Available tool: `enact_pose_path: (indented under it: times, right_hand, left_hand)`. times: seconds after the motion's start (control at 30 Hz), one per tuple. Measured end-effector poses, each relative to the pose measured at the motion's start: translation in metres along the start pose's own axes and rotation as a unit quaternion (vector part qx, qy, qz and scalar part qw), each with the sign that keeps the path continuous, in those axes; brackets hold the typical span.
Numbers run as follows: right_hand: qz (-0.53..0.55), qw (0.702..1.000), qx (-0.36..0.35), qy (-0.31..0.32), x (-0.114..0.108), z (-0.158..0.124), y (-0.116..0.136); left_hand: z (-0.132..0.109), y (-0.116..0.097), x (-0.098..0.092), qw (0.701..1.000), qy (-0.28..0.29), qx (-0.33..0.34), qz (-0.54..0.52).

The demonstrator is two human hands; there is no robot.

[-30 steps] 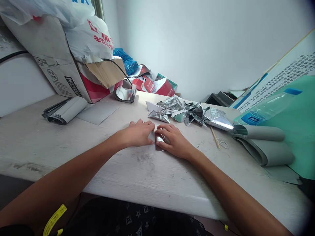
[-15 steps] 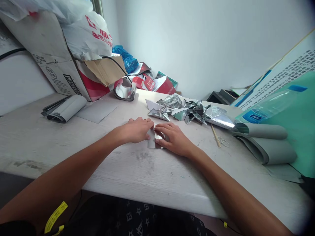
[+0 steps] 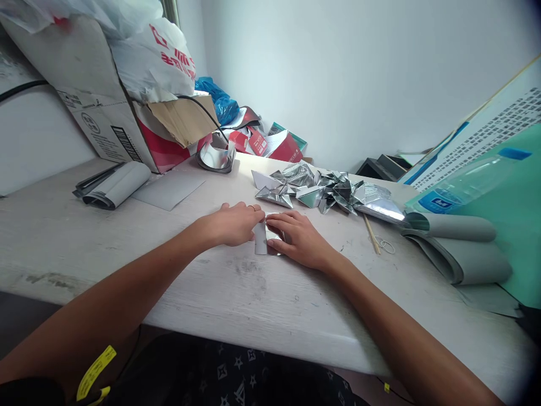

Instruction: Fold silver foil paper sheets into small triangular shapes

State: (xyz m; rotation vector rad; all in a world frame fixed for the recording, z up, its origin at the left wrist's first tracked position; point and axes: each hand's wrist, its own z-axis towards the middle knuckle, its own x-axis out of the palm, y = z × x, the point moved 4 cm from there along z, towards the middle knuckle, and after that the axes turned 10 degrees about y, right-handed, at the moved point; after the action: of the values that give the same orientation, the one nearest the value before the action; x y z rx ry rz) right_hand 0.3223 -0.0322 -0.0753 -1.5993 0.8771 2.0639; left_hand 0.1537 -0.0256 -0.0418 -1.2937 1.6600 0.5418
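Both my hands rest on the white-painted wooden table (image 3: 127, 270), with a small folded foil-backed sheet (image 3: 260, 239) between them. My left hand (image 3: 236, 224) presses the sheet's left side with its fingertips. My right hand (image 3: 296, 239) lies across the sheet's right part and hides much of it. Just beyond my fingers lies a heap of folded silver foil pieces (image 3: 325, 189), not touching either hand.
Rolled grey sheets (image 3: 460, 254) and a plastic water bottle (image 3: 460, 189) lie to the right. A thin wooden stick (image 3: 372, 234) and a rubber band (image 3: 385, 245) sit nearby. At the back left stand a cardboard box (image 3: 101, 107) and white plastic bags (image 3: 152, 56).
More of the sheet's grey surface now shows between my hands, and it reaches further toward me than a second ago. My hands have stayed close together over it.
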Motion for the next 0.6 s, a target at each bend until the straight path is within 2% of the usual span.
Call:
enact_pose_path:
  times: [0.6]
  right_hand:
    - [-0.001,1.0,0.007,0.01,0.0009,0.0005,0.0015]
  left_hand:
    - [-0.0027,-0.0045,-0.0004,1.0,-0.009,-0.005,0.011]
